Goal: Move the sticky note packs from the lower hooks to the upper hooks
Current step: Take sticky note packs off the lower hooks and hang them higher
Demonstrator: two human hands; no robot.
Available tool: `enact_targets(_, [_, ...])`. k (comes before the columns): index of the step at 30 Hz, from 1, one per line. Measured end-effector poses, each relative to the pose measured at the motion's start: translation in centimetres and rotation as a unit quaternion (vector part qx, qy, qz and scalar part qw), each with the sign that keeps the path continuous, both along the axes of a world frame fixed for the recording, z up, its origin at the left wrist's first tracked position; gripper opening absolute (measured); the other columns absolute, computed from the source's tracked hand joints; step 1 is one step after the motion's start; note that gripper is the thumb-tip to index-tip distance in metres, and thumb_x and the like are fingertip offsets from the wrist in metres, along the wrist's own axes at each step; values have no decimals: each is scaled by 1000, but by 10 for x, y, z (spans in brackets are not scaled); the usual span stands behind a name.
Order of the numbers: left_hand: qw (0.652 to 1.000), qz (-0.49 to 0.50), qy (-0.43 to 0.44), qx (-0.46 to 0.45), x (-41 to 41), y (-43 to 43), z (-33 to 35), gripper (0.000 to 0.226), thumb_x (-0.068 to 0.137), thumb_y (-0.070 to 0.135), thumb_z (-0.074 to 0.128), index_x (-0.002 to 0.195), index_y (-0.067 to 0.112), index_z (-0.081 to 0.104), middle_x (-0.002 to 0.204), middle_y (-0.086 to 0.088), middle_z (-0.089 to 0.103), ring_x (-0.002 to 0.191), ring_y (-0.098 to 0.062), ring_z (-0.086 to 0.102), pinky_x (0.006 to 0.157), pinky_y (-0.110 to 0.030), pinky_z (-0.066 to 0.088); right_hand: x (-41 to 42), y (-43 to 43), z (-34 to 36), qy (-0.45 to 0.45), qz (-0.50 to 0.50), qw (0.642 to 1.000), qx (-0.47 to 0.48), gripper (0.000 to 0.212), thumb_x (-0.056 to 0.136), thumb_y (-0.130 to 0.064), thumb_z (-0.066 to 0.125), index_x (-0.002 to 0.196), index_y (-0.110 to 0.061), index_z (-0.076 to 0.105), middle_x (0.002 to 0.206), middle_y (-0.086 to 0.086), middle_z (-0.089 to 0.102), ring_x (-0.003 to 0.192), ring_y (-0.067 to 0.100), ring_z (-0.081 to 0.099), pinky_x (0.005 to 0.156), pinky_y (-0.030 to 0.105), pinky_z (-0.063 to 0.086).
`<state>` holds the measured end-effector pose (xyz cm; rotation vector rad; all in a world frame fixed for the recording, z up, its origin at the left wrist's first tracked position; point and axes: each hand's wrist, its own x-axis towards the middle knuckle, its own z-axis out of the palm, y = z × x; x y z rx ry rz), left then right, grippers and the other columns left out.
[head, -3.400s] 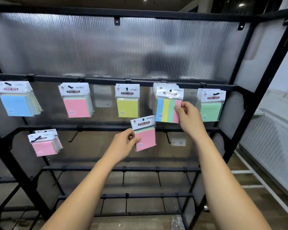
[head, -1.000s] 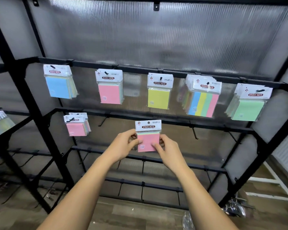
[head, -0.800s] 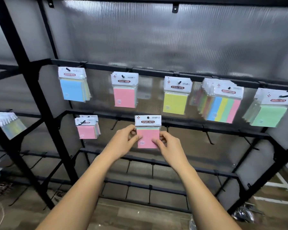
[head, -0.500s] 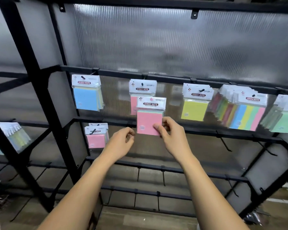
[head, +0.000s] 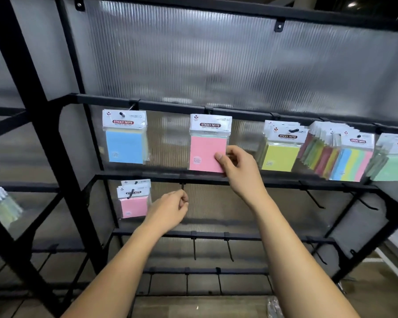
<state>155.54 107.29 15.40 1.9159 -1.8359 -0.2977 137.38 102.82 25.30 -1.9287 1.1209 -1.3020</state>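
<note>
Right hand (head: 237,166) pinches, thumb over curled fingers, the lower right corner of the pink square sticky note pack in clear wrap (head: 205,152), held in the upper row between the blue pack (head: 125,145) and the yellow pack (head: 280,157); whether it sits on a hook cannot be told. Left hand (head: 170,210) is curled closed and empty beside a bare black lower hook (head: 182,187). The pink pack's white header reads "STICKY NOTE".

Black metal rack frame (head: 44,134) with horizontal crossbars (head: 170,105) fills the view. Rear panel (head: 216,65): translucent ribbed plastic sheet, fixed at the top edge by small black brackets (head: 279,26). Floor (head: 193,306): wood-look planks, visible below the lowest bars. Lighting: one ceiling lamp (head: 352,5) at upper right, against a dark ceiling; soft reflections on the panel.
</note>
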Motion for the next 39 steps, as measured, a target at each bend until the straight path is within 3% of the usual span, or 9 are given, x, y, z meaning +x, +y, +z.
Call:
enact_targets(2, [1000, -6, -1, -3, 2, -1, -1, 5, 93, 35, 52, 97, 35, 55, 83, 21, 58, 81, -6, 57, 92, -47, 50, 1, 1, -2, -10, -5, 1000, 10, 12, 96, -24, 60, 98, -14, 67, 89, -2, 70, 80, 13, 62, 73, 29, 47])
enact_targets(5, [1000, -23, 4, -14, 4, -3, 1, 12, 95, 31, 50, 105, 28, 58, 88, 16, 60, 82, -8, 58, 78, -33, 52, 2, 3, -7, -23, -10, 999, 24, 14, 97, -24, 57, 101, -13, 66, 93, -4, 70, 81, 7, 61, 72, 24, 46])
enact_targets(10, [999, -33, -6, -33, 4, -5, 11, 12, 96, 31, 50, 105, 29, 58, 93, 15, 61, 85, -8, 59, 74, -27, 47, 2, 5, -10, -34, -19, 999, 39, 14, 98, -25, 55, 100, -17, 66, 90, -6, 69, 79, 7, 60, 78, 40, 54])
enact_targets(14, [998, -41, -11, -54, 1, -7, 17, 17, 97, 31, 50, 110, 27, 59, 96, 14, 62, 84, -5, 55, 70, -23, 41, 3, 8, -4, -22, -17, 999, 37, 18, 98, -27, 54, 101, -14, 66, 89, -5, 68, 77, 7, 59, 78, 42, 53])
enact_targets(19, [998, -33, -18, -54, -6, -6, 22, 20, 98, 33, 47, 115, 27, 58, 104, 12, 63, 86, -4, 53, 70, -24, 38, 3, 8, 1, -13, -9, 999, 48, 19, 99, -29, 54, 98, -14, 65, 87, -2, 68, 77, 10, 59, 78, 41, 53])
enact_targets(23, [999, -24, -14, -44, -8, -6, 25, 19, 98, 33, 47, 112, 28, 58, 98, 13, 63, 84, -6, 54, 71, -26, 39, 0, 7, -1, -17, -7, 998, 64, 18, 98, -28, 54, 94, -14, 64, 84, -2, 67, 75, 9, 59, 76, 40, 53])
enact_targets(28, [999, -7, -17, -35, -10, -6, 27, 17, 97, 34, 47, 109, 29, 58, 99, 10, 65, 84, -11, 56, 75, -30, 46, -2, 6, -4, -23, 1, 997, 75, 22, 98, -28, 54, 94, -9, 63, 87, 10, 68, 72, 15, 58, 73, 47, 53])
enact_targets(35, [999, 3, -20, -30, -16, -5, 29, 15, 96, 33, 48, 105, 27, 59, 95, 11, 63, 84, -11, 58, 74, -32, 50, -5, 4, -1, -38, 33, 996, 80, 21, 99, -26, 53, 94, -8, 63, 79, -1, 64, 68, 11, 56, 66, 40, 52])
enact_targets(39, [999, 5, -21, -32, -19, -5, 29, 17, 97, 32, 48, 108, 26, 59, 97, 12, 62, 82, -7, 54, 72, -27, 44, -6, 2, -2, -44, 41, 995, 83, 22, 100, -25, 52, 90, -8, 62, 75, -3, 62, 66, 11, 56, 65, 39, 53])
